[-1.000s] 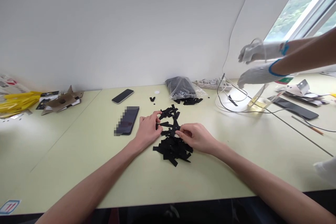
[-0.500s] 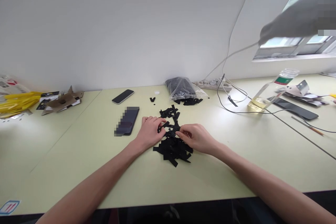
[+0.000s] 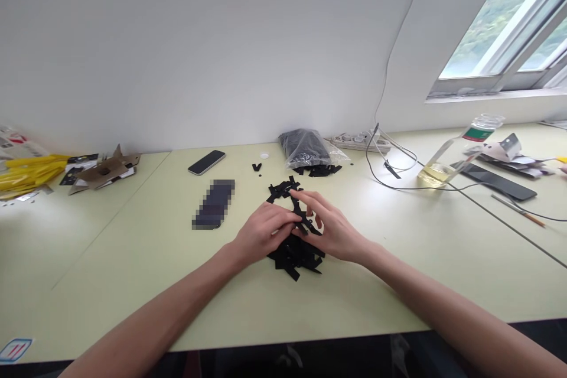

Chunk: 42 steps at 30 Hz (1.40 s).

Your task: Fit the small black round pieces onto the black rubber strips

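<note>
Black strips lie in a heap on the pale green table, in the middle in front of me. A smaller group of black strips lies just behind. My left hand is closed, thumb and forefinger pinching a black strip over the heap. My right hand meets it from the right, its forefinger raised and its thumb at the same strip; its other fingers are curled near black pieces.
Behind stands a plastic bag of black pieces. Two phones lie to the left. A tilted-looking bottle, cables, a power strip and a dark flat device are on the right. Cardboard scraps lie far left.
My left hand has moved right to meet my right hand, whose forefinger has lifted. The grey blurred shape before the window at the upper right is gone.
</note>
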{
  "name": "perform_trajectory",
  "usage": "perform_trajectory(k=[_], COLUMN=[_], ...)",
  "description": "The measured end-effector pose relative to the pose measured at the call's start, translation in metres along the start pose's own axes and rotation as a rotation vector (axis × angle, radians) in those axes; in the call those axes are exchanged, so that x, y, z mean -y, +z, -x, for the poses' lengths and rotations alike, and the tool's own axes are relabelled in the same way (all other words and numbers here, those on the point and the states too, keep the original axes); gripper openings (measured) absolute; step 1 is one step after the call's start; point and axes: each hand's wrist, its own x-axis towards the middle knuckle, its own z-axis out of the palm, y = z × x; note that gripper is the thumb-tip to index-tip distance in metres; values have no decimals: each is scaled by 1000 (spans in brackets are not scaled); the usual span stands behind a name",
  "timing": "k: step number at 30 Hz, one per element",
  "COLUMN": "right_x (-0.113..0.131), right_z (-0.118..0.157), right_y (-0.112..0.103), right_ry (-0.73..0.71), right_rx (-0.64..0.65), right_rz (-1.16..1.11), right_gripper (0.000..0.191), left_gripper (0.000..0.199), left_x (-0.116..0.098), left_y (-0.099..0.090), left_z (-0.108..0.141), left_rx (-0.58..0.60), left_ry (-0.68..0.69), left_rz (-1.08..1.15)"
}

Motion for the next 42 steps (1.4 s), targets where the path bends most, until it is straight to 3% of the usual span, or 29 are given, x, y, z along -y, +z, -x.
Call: perform_trajectory(k=[3,12,17,23,28,32,36,39,42], right_x=[1,5,6,-7,-9,-4,1,2,0], right_z=[1,-5,-7,-7,-6,-6,-6,-6,-5], right_y=[2,-8,-5,-1,1,-1,-6,-9,-8], right_ry=[-65,359,394,379,368,390,480,510,552], right_rx=[59,239,167,73,69,89,187,235,265], right_rz=[-44,-462,-486,-345,-312,-373,-581,-750,-838], right_gripper=[52,32,43,48,49,45,44,42,40], left_gripper=[24,23,14,12,13,16,43,31,21], left_x=[-1,3,2,1,4,3,-2,-2,2], left_y=[5,5,4,3,4,2,-1,1,5], left_z=[2,2,-1,-5,-7,-7,-5,-4,-3], left_rx=[47,35,-77,-174,-213,-234,-146,-53,-31], left_ry=[53,-45,-163,-394,-446,-398,-169,-6,29], left_rz=[31,31,78,165,203,93,-83,-100,-62])
